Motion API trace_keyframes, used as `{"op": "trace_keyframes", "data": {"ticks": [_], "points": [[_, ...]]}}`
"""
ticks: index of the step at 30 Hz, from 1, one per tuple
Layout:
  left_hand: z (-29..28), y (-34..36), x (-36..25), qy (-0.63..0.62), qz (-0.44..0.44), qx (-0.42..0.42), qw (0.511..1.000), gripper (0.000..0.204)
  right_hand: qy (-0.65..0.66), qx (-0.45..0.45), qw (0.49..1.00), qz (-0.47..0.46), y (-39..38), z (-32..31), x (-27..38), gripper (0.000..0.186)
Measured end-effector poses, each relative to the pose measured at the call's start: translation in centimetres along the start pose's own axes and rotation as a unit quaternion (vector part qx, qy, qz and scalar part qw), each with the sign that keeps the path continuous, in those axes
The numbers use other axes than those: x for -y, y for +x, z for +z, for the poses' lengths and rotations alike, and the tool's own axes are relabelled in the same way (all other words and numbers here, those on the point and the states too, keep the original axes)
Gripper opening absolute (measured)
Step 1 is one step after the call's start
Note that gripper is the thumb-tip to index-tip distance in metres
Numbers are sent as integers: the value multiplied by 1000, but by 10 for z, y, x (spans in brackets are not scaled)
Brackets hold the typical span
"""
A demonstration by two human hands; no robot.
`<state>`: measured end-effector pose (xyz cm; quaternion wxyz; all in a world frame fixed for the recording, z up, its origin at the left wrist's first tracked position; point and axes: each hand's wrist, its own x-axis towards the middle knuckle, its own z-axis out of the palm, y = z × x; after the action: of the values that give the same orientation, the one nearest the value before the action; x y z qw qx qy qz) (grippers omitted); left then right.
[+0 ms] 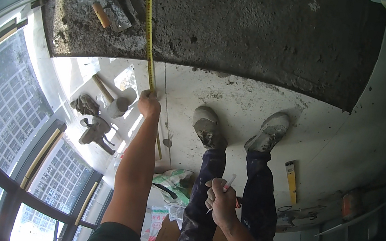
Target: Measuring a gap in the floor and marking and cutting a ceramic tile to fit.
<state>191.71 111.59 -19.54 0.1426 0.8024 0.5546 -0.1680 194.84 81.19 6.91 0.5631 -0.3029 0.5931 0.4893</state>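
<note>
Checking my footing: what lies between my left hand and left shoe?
The head view shows pale floor crossed by a dark line between left hand and left shoe.

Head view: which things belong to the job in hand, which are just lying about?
Apparently in use:
yellow tape measure, in the left hand
white pen, in the right hand
dark mortar bed, crossed by the tape

Apparently just lying about:
wooden-handled trowel
wooden-handled mallet
yellow spirit level
green-and-white sack

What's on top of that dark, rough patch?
On the dark, rough patch lies a flat trowel with a wooden handle. A yellow measuring tape, held in the left hand, stretches across it. The surface directly beneath the trowel is covered and cannot be seen.
</note>
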Motion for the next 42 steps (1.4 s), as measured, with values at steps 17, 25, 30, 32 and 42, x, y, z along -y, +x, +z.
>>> {"op": "trace_keyframes", "data": {"ticks": [17,25,30,32,42], "points": [[2,5,3,7,21,-8,1000,21,-22,1,1000,4,5,0,-2,32],[7,4,-3,17,-4,-23,1000,21,-30,-8,1000,-6,6,2,-5,31],[5,-3,-4,6,-1,-13,1000,18,-69,-13,998,-4,9,2,-10,32],[4,-8,-4,-16,16,-25,999,17,-70,-10,998,-1,9,2,-11,32],[15,-36,-22,-41,34,35,998,16,-55,-15,998,0,9,-2,-14,30]]}}
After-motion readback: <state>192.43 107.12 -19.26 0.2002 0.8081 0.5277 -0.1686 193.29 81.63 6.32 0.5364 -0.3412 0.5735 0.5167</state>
